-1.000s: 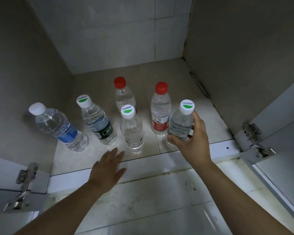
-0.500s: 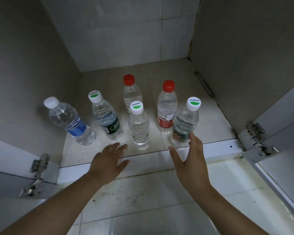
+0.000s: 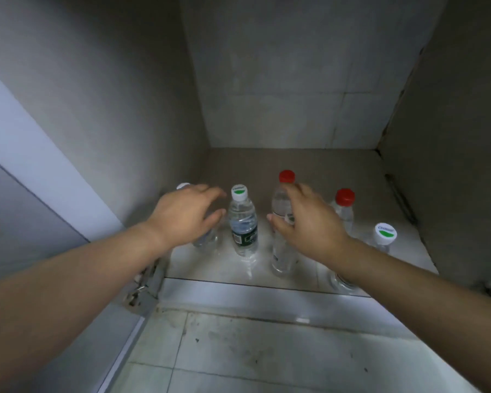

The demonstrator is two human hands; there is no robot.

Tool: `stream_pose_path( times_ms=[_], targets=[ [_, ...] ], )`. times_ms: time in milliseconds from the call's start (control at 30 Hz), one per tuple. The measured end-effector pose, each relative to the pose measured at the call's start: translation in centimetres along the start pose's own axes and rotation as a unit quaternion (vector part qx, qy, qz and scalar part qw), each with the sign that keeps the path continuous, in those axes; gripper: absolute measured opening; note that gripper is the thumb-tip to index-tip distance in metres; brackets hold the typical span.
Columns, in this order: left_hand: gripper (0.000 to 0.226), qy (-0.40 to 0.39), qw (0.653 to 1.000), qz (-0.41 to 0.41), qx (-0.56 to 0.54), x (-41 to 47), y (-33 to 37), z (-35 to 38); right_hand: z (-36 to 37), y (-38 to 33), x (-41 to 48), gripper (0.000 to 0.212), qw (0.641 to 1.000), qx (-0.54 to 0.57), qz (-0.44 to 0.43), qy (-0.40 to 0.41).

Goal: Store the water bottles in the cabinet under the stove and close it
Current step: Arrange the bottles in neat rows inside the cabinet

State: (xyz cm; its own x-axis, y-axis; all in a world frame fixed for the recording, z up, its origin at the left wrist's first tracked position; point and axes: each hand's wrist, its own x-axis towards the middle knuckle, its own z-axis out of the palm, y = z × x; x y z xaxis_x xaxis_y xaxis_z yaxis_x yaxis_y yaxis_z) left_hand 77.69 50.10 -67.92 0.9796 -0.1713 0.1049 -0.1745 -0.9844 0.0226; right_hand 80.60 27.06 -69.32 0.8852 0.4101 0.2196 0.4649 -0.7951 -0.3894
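- Your left hand (image 3: pixel 186 215) has gone from resting flat on the cabinet's front edge to reaching in over the leftmost bottle (image 3: pixel 203 236). Its fingers (image 3: pixel 210 192) are spread wide and curved above it, and whether they touch it I cannot tell.
- Your right hand (image 3: pixel 306 225), which let go of the green-capped bottle at the front right (image 3: pixel 384 236) half a second ago, now hangs with loosely spread fingers (image 3: pixel 298 191) in front of a tall red-capped bottle (image 3: pixel 282 211). It holds nothing that I can see.
- Between your two hands a dark-labelled bottle (image 3: pixel 243 225) stands upright and untouched. A second red-capped bottle (image 3: pixel 345 205) stands upright behind your right forearm.
- Your right wrist hides another bottle; only a clear base (image 3: pixel 342 280) shows near the front edge.
- All the bottles I can see stand on the cabinet floor (image 3: pixel 309 163), inside the front lip, so storing looks done and you now seem to be tidying or pushing them back.
- The view has swung left: the left door (image 3: pixel 26 177) and its hinge (image 3: pixel 142 287) are in view, and the door stands open.
- Judging from that, closing remains. Mind the front bottles near the lip when the doors swing in.
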Motion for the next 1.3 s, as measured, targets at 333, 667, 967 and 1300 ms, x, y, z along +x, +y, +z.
stream_pose_path(
  times_ms=[333,667,967,1300],
  targets=[
    [0.039,0.096,0.975,-0.190,-0.065,-0.4,-2.7,3.0,2.6,-1.8,4.9,0.060,0.995,0.059,-0.056,-0.054],
    [0.043,0.059,0.973,-0.203,-0.091,1.8,-4.9,3.4,5.0,-2.1,6.9,0.051,0.994,0.035,-0.080,-0.071],
    [0.040,0.097,0.956,-0.180,-0.211,1.7,-7.0,4.4,4.7,-4.3,7.7,0.042,0.996,0.022,0.006,-0.084],
    [0.035,0.107,0.946,-0.174,-0.252,2.3,-7.8,5.0,5.9,-3.6,8.2,0.039,0.996,0.069,0.031,-0.056]
  ],
)
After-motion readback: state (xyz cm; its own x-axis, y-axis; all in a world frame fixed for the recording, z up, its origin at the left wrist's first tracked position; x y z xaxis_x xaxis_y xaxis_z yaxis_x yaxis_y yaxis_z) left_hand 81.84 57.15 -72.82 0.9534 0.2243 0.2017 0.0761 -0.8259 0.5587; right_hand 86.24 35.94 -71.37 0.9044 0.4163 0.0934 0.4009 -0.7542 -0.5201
